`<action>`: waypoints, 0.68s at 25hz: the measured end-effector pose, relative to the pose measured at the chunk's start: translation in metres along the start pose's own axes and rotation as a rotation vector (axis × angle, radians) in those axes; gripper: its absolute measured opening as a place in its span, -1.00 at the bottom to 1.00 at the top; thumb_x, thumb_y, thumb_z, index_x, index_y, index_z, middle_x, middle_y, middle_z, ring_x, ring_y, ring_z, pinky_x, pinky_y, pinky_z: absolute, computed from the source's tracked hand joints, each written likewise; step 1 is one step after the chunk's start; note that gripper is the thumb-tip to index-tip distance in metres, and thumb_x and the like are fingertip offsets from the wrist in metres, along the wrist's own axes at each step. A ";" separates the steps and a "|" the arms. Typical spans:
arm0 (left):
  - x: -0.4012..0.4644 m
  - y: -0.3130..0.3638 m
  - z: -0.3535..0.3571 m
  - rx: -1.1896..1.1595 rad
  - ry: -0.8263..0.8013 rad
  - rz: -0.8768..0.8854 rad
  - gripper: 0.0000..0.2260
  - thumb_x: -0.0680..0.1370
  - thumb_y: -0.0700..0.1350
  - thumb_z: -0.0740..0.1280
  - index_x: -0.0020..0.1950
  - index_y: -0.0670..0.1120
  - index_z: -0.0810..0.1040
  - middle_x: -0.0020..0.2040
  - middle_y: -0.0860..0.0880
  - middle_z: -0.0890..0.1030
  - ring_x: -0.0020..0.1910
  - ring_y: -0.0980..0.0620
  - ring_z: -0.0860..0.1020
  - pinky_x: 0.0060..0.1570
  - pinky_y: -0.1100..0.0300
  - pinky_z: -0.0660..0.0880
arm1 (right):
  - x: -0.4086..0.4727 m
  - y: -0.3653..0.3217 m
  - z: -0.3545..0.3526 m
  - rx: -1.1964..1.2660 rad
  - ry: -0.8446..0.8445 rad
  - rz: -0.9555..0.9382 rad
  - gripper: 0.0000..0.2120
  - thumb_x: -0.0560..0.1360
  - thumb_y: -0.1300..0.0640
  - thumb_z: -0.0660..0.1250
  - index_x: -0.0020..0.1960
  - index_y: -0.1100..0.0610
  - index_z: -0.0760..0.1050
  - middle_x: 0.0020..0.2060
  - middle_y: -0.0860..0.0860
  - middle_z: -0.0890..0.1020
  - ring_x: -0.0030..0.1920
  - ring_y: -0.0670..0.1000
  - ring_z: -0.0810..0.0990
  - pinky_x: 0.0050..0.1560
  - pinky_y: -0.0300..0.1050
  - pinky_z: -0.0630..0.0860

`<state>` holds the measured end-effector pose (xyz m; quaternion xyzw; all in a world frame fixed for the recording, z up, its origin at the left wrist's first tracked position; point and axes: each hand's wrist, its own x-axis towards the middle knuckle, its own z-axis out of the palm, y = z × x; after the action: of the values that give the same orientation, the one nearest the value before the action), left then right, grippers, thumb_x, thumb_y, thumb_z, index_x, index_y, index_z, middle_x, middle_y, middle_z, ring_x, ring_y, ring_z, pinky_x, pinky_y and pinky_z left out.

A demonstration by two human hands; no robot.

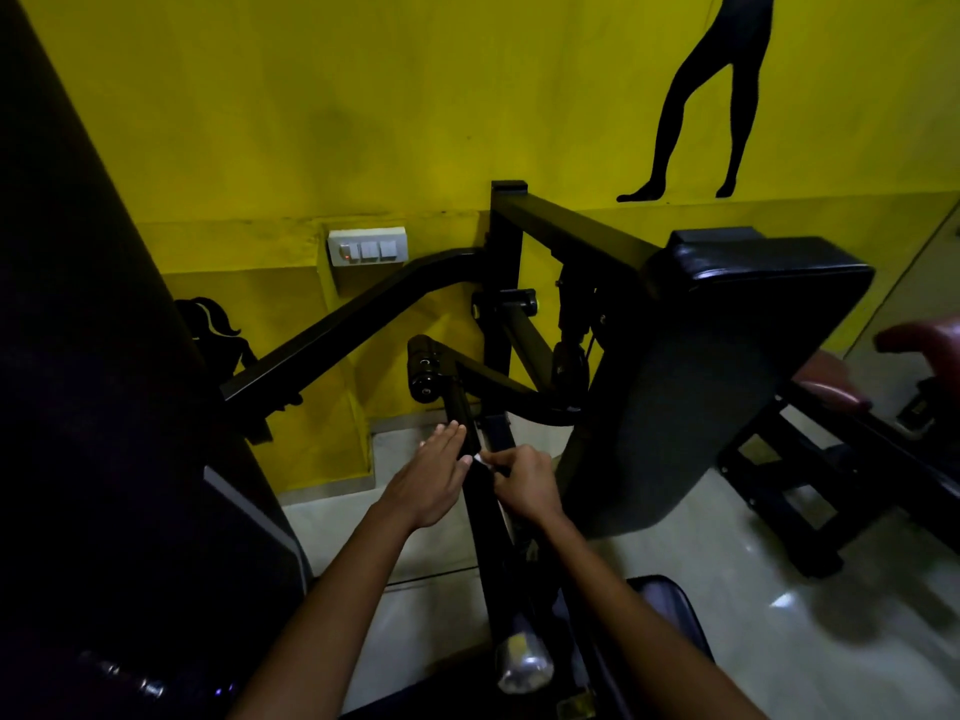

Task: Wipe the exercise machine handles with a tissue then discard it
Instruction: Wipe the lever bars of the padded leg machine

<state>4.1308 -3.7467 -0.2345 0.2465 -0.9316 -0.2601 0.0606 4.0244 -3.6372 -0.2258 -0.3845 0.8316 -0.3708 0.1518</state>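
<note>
White tissue was pinched in right hand against black handle, probably mid-wipe; left hand lay flat, fingers straight, beside it. Next: rub along handle w/ firm pressure.

One head-worn camera looks forward and down, close over the dim, perhaps underexposed, exercise machine

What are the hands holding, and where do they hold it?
The right hand pinches a small white tissue at its edge, against the black handle bar. The left hand holds nothing; its straight fingers touch the bar.
</note>
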 end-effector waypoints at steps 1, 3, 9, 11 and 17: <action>-0.006 0.004 0.001 0.007 -0.008 -0.003 -0.52 0.68 0.01 -0.01 0.56 -0.11 0.00 0.58 -0.01 -0.01 0.54 0.08 -0.10 0.50 0.15 -0.06 | -0.008 0.000 -0.002 0.002 -0.002 -0.003 -0.73 0.50 0.26 0.31 0.19 0.17 0.56 0.11 0.07 0.64 0.13 -0.05 0.60 0.17 -0.26 0.47; -0.019 0.013 0.002 0.018 -0.020 -0.011 -0.53 0.68 0.00 -0.02 0.56 -0.12 -0.01 0.58 -0.01 -0.02 0.55 0.07 -0.10 0.50 0.15 -0.06 | -0.025 -0.001 -0.007 0.002 0.002 -0.007 -0.73 0.51 0.25 0.30 0.19 0.17 0.56 0.11 0.07 0.64 0.13 -0.06 0.60 0.16 -0.24 0.48; -0.051 0.037 0.006 0.042 -0.026 -0.021 -0.54 0.68 -0.03 -0.03 0.56 -0.13 0.00 0.58 -0.04 -0.01 0.55 0.05 -0.07 0.50 0.12 -0.03 | -0.073 0.000 -0.019 0.009 0.018 -0.064 -0.75 0.52 0.20 0.32 0.19 0.16 0.57 0.07 0.08 0.66 0.03 -0.08 0.63 0.09 -0.17 0.57; -0.058 0.042 0.007 0.052 -0.022 -0.025 -0.54 0.68 -0.04 -0.03 0.56 -0.14 0.01 0.57 -0.05 0.00 0.55 0.04 -0.06 0.50 0.14 -0.03 | -0.087 0.004 -0.023 0.000 0.019 -0.086 -0.75 0.53 0.20 0.33 0.20 0.15 0.56 0.10 0.06 0.65 0.06 -0.09 0.62 0.11 -0.17 0.56; -0.072 0.055 0.013 0.068 0.002 -0.044 -0.54 0.68 -0.04 -0.03 0.56 -0.15 0.01 0.57 -0.06 0.01 0.55 0.03 -0.04 0.49 0.13 -0.01 | -0.125 0.009 -0.039 -0.010 -0.011 -0.186 -0.75 0.52 0.26 0.31 0.19 0.16 0.56 0.10 0.07 0.64 0.10 -0.11 0.60 0.15 -0.21 0.54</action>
<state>4.1671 -3.6648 -0.2158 0.2688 -0.9343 -0.2293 0.0473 4.0811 -3.5198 -0.2098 -0.4627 0.7933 -0.3772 0.1194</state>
